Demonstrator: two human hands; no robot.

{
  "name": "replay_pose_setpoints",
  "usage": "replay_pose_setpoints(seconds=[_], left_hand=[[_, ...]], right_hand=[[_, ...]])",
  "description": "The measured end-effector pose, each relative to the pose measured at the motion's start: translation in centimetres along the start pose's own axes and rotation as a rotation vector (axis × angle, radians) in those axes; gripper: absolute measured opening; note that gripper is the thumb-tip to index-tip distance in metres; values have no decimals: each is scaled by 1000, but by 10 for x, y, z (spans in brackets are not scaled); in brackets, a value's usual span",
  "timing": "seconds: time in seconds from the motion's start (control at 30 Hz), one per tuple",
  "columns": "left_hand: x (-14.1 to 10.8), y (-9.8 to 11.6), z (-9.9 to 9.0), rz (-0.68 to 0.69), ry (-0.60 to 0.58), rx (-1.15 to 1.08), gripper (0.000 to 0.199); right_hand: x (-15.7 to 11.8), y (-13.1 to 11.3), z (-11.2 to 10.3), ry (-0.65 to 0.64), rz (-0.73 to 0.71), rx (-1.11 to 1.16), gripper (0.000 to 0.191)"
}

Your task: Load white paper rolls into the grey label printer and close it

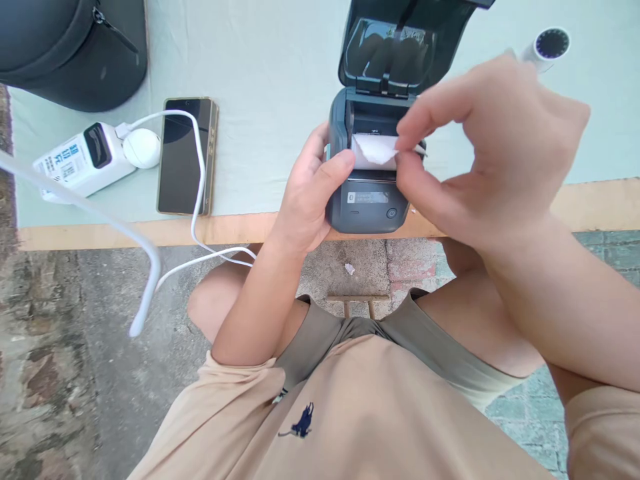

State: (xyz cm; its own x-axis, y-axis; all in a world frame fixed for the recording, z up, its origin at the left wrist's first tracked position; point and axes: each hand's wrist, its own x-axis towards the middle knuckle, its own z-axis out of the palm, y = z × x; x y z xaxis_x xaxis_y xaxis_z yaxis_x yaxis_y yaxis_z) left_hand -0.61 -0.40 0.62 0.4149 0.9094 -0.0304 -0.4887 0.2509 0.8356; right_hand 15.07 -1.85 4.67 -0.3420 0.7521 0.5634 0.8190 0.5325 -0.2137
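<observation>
A small dark label printer (pixel 367 212) stands at the table's front edge, its lid (pixel 395 50) raised at the back. Inside its bay lies a white paper roll (pixel 373 159) with a loose, torn-looking end. Around the printer's left side my left hand (pixel 313 193) is closed, the thumb resting by the roll. My right hand (pixel 493 150) pinches the paper's edge between thumb and forefinger at the right of the bay. The right fingers cover part of the roll and the printer's right side.
On the left are a phone (pixel 183 157), a white power adapter (pixel 90 163) with a charging cable (pixel 200 173), and a black zip case (pixel 75 53). A white cylinder (pixel 547 48) stands at the back right. A paper scrap (pixel 349 269) lies on the ground.
</observation>
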Motion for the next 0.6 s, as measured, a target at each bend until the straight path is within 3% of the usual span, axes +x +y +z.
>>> replay_pose_setpoints(seconds=[0.17, 0.3, 0.37, 0.5, 0.6], left_hand=[[0, 3, 2, 16, 11, 19, 17], [0, 3, 1, -4, 41, 116, 29], [0, 3, 0, -28, 62, 160, 41], [-2, 2, 0, -26, 65, 162, 61], [0, 1, 0, 2, 25, 151, 45]], right_hand=[[-14, -9, 6, 122, -190, 65, 18], [-18, -10, 11, 34, -226, 107, 15], [-18, -6, 10, 31, -182, 140, 16], [-18, 5, 6, 7, 46, 67, 27], [-18, 8, 5, -96, 115, 71, 41]])
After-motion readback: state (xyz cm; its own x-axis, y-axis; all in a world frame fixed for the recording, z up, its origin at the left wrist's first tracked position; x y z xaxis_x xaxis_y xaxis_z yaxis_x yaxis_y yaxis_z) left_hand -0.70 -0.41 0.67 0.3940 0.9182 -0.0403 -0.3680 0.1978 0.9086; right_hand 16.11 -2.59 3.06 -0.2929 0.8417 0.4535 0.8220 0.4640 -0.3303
